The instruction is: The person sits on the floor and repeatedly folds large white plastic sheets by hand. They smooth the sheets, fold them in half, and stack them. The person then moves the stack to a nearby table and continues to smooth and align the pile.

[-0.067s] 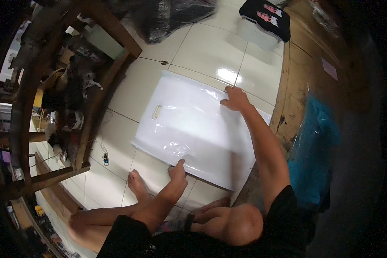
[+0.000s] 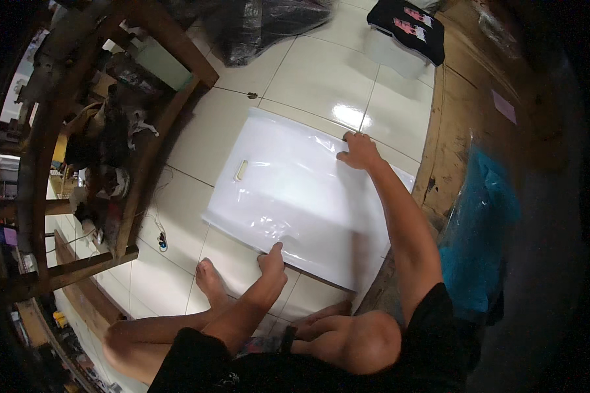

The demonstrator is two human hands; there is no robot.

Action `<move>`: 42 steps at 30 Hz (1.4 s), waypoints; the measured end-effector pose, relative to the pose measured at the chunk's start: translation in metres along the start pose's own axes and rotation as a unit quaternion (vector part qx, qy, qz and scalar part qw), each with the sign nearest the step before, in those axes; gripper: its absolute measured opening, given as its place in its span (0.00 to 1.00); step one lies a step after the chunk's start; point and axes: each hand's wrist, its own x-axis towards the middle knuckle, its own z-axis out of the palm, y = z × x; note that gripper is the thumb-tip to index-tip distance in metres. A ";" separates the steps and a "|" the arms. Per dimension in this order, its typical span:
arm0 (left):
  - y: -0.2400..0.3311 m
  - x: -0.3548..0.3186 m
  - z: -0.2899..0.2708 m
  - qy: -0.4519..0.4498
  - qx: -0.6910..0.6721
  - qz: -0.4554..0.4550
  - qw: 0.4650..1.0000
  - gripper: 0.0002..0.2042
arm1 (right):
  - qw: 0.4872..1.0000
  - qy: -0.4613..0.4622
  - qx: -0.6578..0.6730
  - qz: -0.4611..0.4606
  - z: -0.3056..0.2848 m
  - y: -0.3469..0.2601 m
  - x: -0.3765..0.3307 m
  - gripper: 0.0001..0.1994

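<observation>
A large, glossy white plastic bag (image 2: 288, 190) lies flat over the floor before me, with a cut-out handle slot (image 2: 241, 171) near its left end. Along its near edge, my left hand (image 2: 272, 262) pinches the plastic, thumb on top and the other fingers curled under or out of sight. Across at the far edge, my right hand (image 2: 360, 150) grips the border with its fingers bent over it and the thumb on the bag's upper face.
A wooden rack (image 2: 170, 124) full of clutter stands on the left. Dark plastic wrapping (image 2: 249, 29) lies beyond the bag. At the far right, folded black printed cloth (image 2: 406, 29) tops a pale container. A wooden surface (image 2: 462, 98) and blue plastic (image 2: 475, 229) border the right side.
</observation>
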 end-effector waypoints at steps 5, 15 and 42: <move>-0.014 0.032 0.002 0.063 0.051 0.027 0.996 0.34 | 0.999 0.036 -0.011 -0.030 0.007 -0.013 0.006 0.29; 0.007 -0.010 0.026 0.085 -0.035 0.013 0.996 0.35 | 0.999 -0.013 -0.010 -0.032 -0.004 -0.006 0.007 0.26; 0.012 -0.029 0.033 0.011 -0.139 0.019 0.990 0.27 | 0.992 -0.042 0.003 -0.118 -0.005 -0.012 0.012 0.32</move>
